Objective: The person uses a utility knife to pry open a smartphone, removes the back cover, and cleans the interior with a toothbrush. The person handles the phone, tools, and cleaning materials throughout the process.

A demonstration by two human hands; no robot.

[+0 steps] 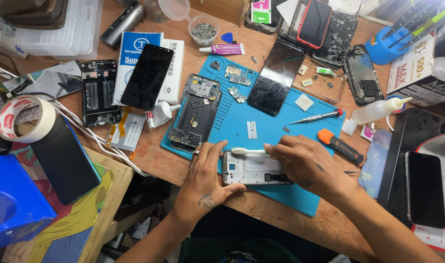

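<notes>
My left hand lies flat at the near edge of the blue repair mat, its fingers spread and loose around the left end of a silver phone frame, thumb pressed under its lower corner to steady it. My right hand comes in from four o'clock, its fingers pinched shut on a white toothbrush that lies along the top edge of the frame, bristle end toward nine o'clock. The frame sits face up at six o'clock on the mat, just inside the table edge.

At eleven o'clock from the frame, an opened dark phone body rests half on the mat. At twelve o'clock a cracked black screen lies tilted, with small circuit boards to its left. A red-tipped screwdriver lies at one o'clock, and an orange-and-black tool sits just beside my right wrist at three o'clock. A squeeze bottle lies farther out at two o'clock. Far off at nine o'clock, a roll of masking tape rests on a dark phone.
</notes>
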